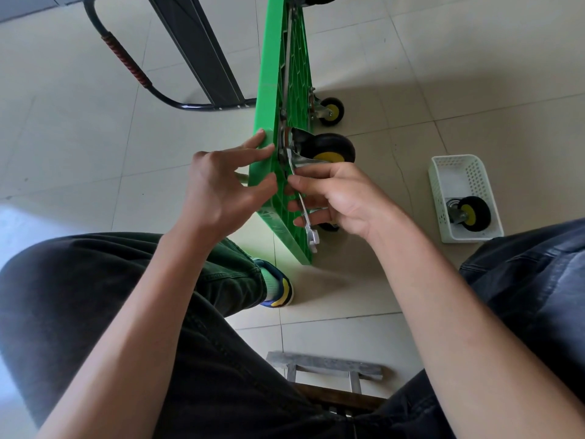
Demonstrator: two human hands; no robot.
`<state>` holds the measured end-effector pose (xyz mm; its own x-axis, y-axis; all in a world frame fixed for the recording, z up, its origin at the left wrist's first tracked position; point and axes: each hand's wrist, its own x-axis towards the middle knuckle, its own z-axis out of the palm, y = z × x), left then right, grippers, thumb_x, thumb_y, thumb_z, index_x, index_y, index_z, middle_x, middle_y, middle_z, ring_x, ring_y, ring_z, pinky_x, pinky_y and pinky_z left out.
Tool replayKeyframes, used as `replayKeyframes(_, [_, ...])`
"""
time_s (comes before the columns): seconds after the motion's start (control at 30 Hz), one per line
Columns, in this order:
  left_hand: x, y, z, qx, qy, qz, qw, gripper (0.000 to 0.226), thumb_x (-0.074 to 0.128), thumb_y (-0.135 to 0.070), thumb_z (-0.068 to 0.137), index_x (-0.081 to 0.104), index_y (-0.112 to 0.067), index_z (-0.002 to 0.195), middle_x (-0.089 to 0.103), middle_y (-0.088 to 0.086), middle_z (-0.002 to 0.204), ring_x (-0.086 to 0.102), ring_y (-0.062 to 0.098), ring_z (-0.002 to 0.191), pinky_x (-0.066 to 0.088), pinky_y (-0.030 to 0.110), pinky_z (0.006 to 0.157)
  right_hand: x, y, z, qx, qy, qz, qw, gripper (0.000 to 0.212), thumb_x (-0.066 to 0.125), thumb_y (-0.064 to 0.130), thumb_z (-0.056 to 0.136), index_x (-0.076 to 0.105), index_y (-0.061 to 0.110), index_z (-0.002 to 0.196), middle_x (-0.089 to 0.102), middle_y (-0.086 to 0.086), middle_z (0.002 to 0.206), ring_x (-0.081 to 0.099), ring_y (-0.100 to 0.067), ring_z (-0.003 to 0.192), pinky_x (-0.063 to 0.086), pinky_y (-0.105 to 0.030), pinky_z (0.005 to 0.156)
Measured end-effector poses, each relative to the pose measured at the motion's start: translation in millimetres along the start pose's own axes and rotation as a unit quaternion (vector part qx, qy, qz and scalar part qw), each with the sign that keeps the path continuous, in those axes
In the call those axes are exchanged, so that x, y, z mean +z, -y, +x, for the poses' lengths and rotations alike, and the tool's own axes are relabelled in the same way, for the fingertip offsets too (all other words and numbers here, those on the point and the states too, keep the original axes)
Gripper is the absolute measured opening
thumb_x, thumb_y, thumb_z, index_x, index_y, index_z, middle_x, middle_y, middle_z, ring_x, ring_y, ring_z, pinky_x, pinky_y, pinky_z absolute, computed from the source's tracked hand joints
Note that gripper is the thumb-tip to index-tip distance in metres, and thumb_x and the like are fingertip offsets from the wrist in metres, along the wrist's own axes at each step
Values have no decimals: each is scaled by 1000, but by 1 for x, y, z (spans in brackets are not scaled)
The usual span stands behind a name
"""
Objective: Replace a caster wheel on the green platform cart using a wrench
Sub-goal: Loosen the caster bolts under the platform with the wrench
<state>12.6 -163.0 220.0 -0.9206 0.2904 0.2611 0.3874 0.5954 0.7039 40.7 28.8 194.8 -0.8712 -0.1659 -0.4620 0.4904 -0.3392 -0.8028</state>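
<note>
Fingers [308, 185] grip wrench [304, 204] beside green cart [269, 90] edge.

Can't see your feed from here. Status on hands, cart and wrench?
Left hand steadying green cart edge, fingers straight. Right hand holds wrench at caster wheel mount. Spare wheel in white basket. Nothing blocking.

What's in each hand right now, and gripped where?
Right hand grips the wrench along its shank; its head sits at the caster mount. Left hand holds nothing; straight fingers rest on the green cart edge.
</note>
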Motion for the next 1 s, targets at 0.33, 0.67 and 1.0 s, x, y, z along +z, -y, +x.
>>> replayKeyframes(0.33, [1, 0, 1, 2, -10, 1, 1000, 40, 75, -13, 81, 74, -14, 121, 65, 0, 135, 67, -7, 107, 61, 22, 81, 4, 11, 3, 6, -16, 29, 999, 10, 72, 7, 91, 71, -2, 96, 72, -11, 76, 70, -15, 57, 55, -23, 46])
replayKeyframes(0.67, [-1, 2, 3, 26, -4, 24, 999, 37, 72, -18, 85, 73, -17, 122, 64, -1, 135, 63, -15, 101, 60, 18, 80, 17, -4, 6, -2, -50, 44, 998, 19, 71, 6, 93, 71, -6, 107, 69, -14, 89, 69, -19, 57, 56, -31, 48])
replayKeyframes(1.0, [-2, -1, 3, 27, 2, 24, 999, 38, 70, -15, 84, 73, -12, 122, 64, 6, 134, 62, 2, 119, 57, 15, 87, 23, -20, 10, -54, -72, 23, 996, 10, 70, 6, 95, 75, 1, 102, 74, -9, 84, 69, -19, 58, 57, -35, 50])
